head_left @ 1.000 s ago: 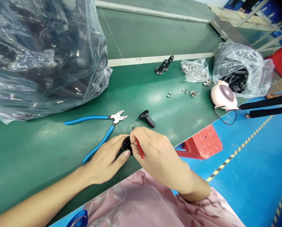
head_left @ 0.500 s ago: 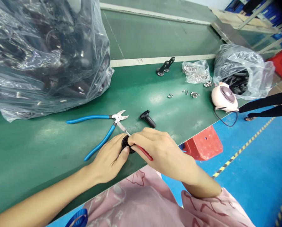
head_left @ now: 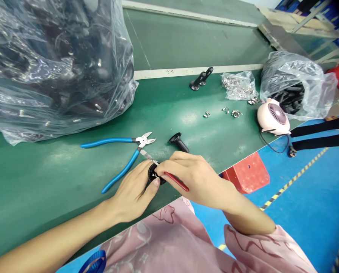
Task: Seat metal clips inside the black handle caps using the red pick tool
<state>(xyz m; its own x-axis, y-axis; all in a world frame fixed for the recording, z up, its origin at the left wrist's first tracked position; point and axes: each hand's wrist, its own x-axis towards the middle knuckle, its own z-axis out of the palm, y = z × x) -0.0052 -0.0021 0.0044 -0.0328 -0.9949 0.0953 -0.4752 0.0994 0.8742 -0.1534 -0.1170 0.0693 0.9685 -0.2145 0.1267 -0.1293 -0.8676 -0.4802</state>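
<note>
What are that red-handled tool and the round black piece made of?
Red-handled tool: likely metal at its flat end, which shines silvery; the smooth red handle could be plastic or painted. Round black piece: probably moulded plastic, judging by its glossy black.

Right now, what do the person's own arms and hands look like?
No glove, ring or watch shows on the left hand or right hand. The left forearm and right forearm are bare. A loose pink sleeve with darker red line markings shows on the right side.

hands (head_left: 134, 191) 2 | pliers (head_left: 142, 141) 1 | red-handled tool (head_left: 176, 181) 1 | unbagged black parts (head_left: 179, 142) apparently 4
</note>
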